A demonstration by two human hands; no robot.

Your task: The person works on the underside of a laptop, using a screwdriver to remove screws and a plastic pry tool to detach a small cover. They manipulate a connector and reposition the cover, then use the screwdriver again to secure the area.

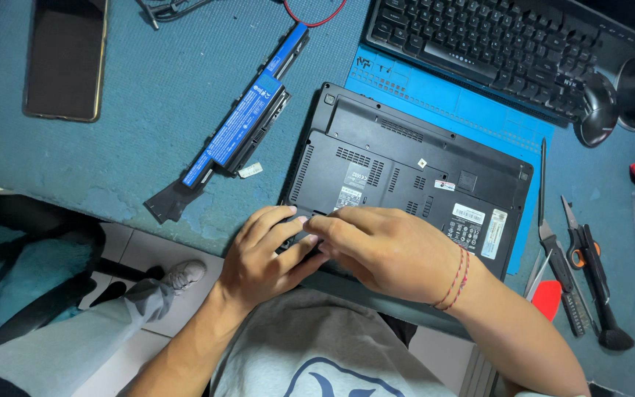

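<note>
Both hands, left (pixel 262 254) and right (pixel 384 250), pinch closed at the laptop's (pixel 406 158) near edge; battery (pixel 240 129) lies far-left, tools (pixel 578 272) right.

Blue desk (pixel 134 147) carries laptop (pixel 406 176), battery (pixel 240 132), phone (pixel 65 59), keyboard (pixel 494 44).

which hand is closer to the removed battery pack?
Left. The left hand rests on the laptop's near edge, just below-right of the battery pack. The right hand sits further right on the laptop, beyond the left.

Bare forearms, a red string bracelet (pixel 456 278) at the right wrist, grey printed shirt, pale trousers.
</note>
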